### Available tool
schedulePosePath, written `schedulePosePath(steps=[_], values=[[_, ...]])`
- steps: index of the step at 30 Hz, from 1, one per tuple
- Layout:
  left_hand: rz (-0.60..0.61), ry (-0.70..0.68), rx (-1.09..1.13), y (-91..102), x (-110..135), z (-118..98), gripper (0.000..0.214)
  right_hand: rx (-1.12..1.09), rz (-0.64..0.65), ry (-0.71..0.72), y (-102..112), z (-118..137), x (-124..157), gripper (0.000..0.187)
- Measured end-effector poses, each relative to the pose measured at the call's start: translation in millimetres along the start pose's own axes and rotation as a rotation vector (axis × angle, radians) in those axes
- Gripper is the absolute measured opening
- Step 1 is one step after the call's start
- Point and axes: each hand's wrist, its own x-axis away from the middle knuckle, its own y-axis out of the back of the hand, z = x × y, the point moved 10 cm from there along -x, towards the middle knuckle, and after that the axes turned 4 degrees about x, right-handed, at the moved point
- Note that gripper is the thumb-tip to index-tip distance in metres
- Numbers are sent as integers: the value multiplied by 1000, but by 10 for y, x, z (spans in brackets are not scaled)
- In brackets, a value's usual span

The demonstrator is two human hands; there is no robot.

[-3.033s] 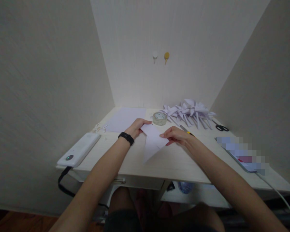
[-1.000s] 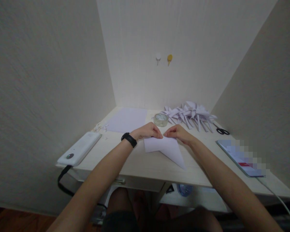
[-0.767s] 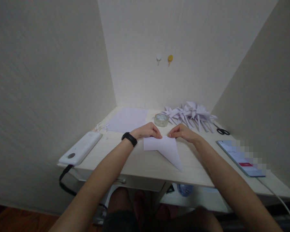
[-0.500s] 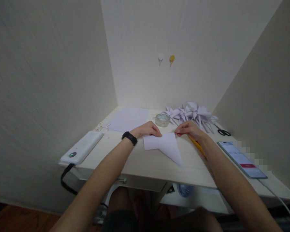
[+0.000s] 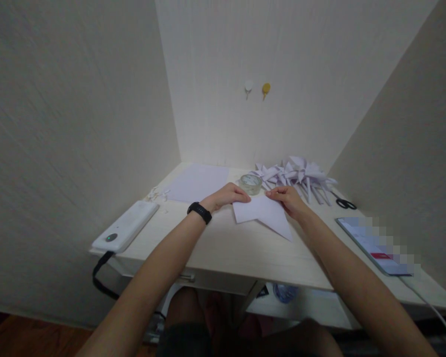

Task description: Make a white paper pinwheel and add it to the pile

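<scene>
A piece of white folded paper is held above the middle of the desk, one pointed flap hanging down to the right. My left hand, with a black band on the wrist, pinches its upper left edge between thumb and fingers. At the upper right corner, the thumb and fingertips of my right hand are closed on the same paper. Just behind the paper stands a roll of clear tape.
White paper pinwheels lie heaped at the back right, with black-handled scissors beside them. A phone lies at the right. A white sheet lies back left, a white power bank-like device at the left edge. Two hooks are on the wall.
Both hands have lifted the paper slightly and shifted it right and away from me. My right hand's grip has moved inward along the top edge. The yellow stick under my right arm is now hidden.
</scene>
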Motion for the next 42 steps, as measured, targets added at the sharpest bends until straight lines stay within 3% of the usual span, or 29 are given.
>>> schedulePosePath(steps=[5,9,13,15,19,22,27,32,38,42], values=[[-26,64,122,152,25,45,9,-38,-77,8,215,65,-13,33],[21,101,155,248,35,122,17,-86,-119,4,357,115,-9,32],[-147,115,288,441,-2,232,27,-165,-180,-15,445,102,-17,35],[-182,122,396,414,-18,258,41,-166,-179,-33,386,61,-20,35],[-20,182,409,98,-14,248,61,-70,-75,-48,44,-30,4,33],[59,172,196,-7,19,232,45,-17,-4,-62,-193,-95,51,31],[124,114,-45,-40,33,246,30,38,128,-57,-394,-81,125,29],[178,50,-52,-135,-1,238,21,163,241,-86,-483,-95,167,28],[192,62,-67,-171,-17,267,13,226,256,-63,-510,-104,158,27],[172,67,-89,-113,-18,249,14,217,246,-41,-409,-94,116,27]])
